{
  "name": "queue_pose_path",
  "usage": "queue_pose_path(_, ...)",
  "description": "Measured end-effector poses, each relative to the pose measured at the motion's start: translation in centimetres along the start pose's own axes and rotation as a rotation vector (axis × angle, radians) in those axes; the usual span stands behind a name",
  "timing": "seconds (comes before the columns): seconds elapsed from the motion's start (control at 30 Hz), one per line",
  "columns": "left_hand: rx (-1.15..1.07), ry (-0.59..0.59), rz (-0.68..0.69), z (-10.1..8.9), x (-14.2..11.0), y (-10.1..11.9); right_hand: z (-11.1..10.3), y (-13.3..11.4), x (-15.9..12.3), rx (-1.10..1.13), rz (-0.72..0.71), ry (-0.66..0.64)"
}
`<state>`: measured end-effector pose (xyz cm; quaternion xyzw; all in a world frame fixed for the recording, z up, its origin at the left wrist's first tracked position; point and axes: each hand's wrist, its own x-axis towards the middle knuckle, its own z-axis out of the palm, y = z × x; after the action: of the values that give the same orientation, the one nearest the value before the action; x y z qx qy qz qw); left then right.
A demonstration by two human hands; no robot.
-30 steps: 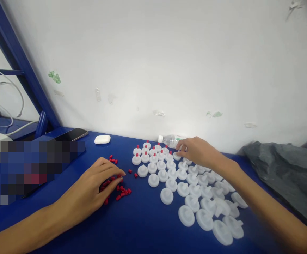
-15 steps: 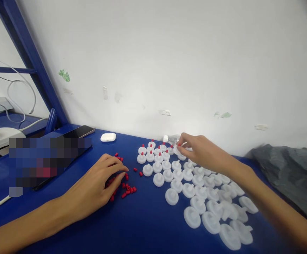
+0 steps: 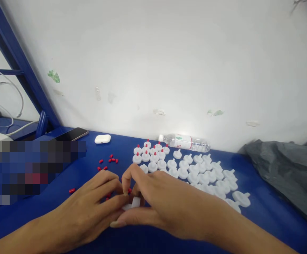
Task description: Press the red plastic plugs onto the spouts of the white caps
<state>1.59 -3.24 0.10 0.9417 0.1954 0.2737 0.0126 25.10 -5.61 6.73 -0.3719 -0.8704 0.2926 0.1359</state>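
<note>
My left hand [image 3: 90, 206] and my right hand [image 3: 166, 201] meet over the front of the blue table. Between their fingertips is a white plastic disc with a short spout [image 3: 135, 202], mostly hidden; both hands are closed on it. A bit of red shows just above it, beside the right fingers. Loose red caps [image 3: 113, 159] lie beyond and around my left hand, some partly covered by it. To the right stand several white discs with bare spouts [image 3: 183, 173]. At their far left, a group of similar discs has red caps on the spouts [image 3: 146, 156].
A clear plastic bottle [image 3: 183, 141] lies along the wall behind the discs. A white earbud case [image 3: 103, 138] and a dark phone [image 3: 75, 134] are at the back left, near a blurred-out patch. Dark grey plastic sheeting [image 3: 282, 169] covers the right side.
My right hand has come from beside the bottle to my left hand, with a white disc now between them. The bottle is uncovered. Some red caps lie more spread out.
</note>
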Motion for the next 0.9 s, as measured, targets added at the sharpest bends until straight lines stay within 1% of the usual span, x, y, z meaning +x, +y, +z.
queue_pose_path(0.07, 0.051, -0.040, 0.070, -0.5, 0.1, 0.0, 0.0, -0.1, 0.0, 0.015, 0.011, -0.014)
queue_pose_path(0.13, 0.094, -0.084, 0.107, -0.9, 0.2, 0.2, -0.1, 0.1, 0.0, 0.031, 0.020, -0.019)
queue_pose_path(0.17, 0.095, -0.094, 0.107, -1.0, 0.3, 0.4, -0.1, 0.2, 0.1, 0.040, 0.020, -0.023)
queue_pose_path(0.23, 0.050, -0.085, 0.053, -1.0, 0.4, 1.0, 0.0, 0.3, 0.3, 0.052, 0.015, -0.029)
queue_pose_path(0.3, -0.028, -0.058, -0.055, -0.9, 0.4, 1.5, 0.1, 0.3, 0.5, 0.017, -0.003, -0.024)
queue_pose_path(0.33, -0.061, -0.033, -0.133, -0.8, 0.3, 1.5, 0.1, 0.4, 0.4, -0.041, -0.023, -0.009)
queue_pose_path(0.4, -0.117, 0.025, -0.310, -0.9, 0.2, 1.1, -0.1, 0.8, 0.2, -0.250, -0.038, 0.047)
queue_pose_path(0.47, -0.148, 0.100, -0.474, -1.1, 0.1, 0.0, -1.0, 1.9, -0.1, -0.459, 0.015, 0.122)
queue_pose_path(0.5, -0.142, 0.141, -0.539, -1.3, 0.1, -0.7, -1.7, 2.6, -0.4, -0.533, 0.075, 0.165)
queue_pose_path(0.53, -0.125, 0.148, -0.574, -1.4, 0.2, -1.3, -2.5, 3.4, -0.6, -0.549, 0.122, 0.210)
queue_pose_path(0.6, -0.109, 0.120, -0.524, -1.3, 0.5, -2.0, -4.3, 5.3, -0.8, -0.544, 0.192, 0.308)
queue_pose_path(0.7, -0.120, 0.043, -0.461, -0.5, 0.9, -1.7, -6.2, 7.8, -1.0, -0.531, 0.241, 0.392)
queue_pose_path(0.77, -0.126, 0.023, -0.441, 0.3, 0.9, -1.4, -6.6, 9.1, -0.9, -0.532, 0.256, 0.395)
queue_pose_path(0.9, -0.080, 0.032, -0.457, 1.3, 0.5, -1.9, -6.1, 10.7, -0.8, -0.495, 0.298, 0.346)
